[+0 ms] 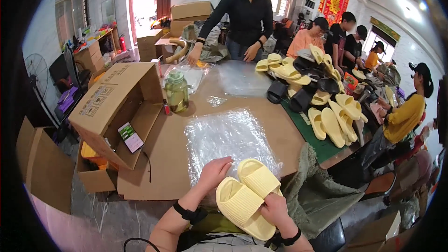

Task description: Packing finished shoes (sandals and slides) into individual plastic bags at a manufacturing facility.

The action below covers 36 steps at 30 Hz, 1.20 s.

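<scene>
Pair of pale yellow slippers (247, 196): held stacked, soles outward, at the near edge of the worktop (172, 140), just over the near edge of a clear plastic bag (224, 135) that is spread flat on the worktop. The right hand (275, 210) is closed on the lower slipper from beneath, fingers wrapped round its side. The left hand (213, 171) is laid against the left side of the pair, fingers bent over the upper edge; a firm grip cannot be told. A black band is worn on each wrist.

Left of the bag: an open cardboard box (112, 107) is laid on its side at the left edge, with a phone (130, 137) propped in its mouth, screen lit. A green-tinted bottle (177, 92) is stood behind the bag, towards the far left corner. A second clear bag (240, 77) is laid at the far edge.

Right edge: a heap of yellow and black slippers (317, 98) is piled on a green mat (317, 142). An olive cloth (312, 182) is draped over the near right corner.

Far edge: a person in black (245, 16) is stood with both hands on the worktop. Further people are seated along the right side, well apart from the held pair.
</scene>
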{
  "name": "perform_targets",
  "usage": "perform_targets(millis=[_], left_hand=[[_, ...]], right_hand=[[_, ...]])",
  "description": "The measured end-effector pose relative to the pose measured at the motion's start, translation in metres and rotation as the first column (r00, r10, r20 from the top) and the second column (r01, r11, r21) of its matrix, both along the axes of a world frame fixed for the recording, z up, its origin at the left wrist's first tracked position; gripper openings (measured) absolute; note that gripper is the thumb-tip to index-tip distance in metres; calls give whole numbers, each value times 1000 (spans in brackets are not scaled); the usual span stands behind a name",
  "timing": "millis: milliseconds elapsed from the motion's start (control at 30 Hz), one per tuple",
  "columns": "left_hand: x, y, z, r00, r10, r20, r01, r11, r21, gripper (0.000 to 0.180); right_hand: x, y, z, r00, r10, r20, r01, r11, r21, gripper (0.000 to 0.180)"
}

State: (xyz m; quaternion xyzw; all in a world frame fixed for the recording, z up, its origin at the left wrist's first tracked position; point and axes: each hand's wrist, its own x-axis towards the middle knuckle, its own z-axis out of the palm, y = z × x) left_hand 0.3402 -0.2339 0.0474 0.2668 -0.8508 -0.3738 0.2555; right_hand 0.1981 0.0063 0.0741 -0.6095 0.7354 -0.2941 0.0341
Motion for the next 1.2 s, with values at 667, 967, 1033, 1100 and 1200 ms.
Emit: perform_targets(millis=[667,967,1033,1100,1200], left_hand=[[19,86,50,890,-455,24,431,824,-368,43],[46,14,24,983,-180,-44,158,938,-310,61],[42,7,9,999,-36,20,41,928,-371,66],[42,-1,-7,991,117,70,-72,887,-456,70],[40,-8,-47,976,130,176,-81,962,-263,84]], right_hand=[[-27,-126,-23,970,-229,85,218,969,119,22],[0,-55,-6,961,245,131,-247,969,3,60],[-1,-27,33,904,341,259,-384,913,138,51],[-3,-15,81,510,190,839,-674,695,252,37],[-10,-16,90,671,154,725,-245,969,21,20]])
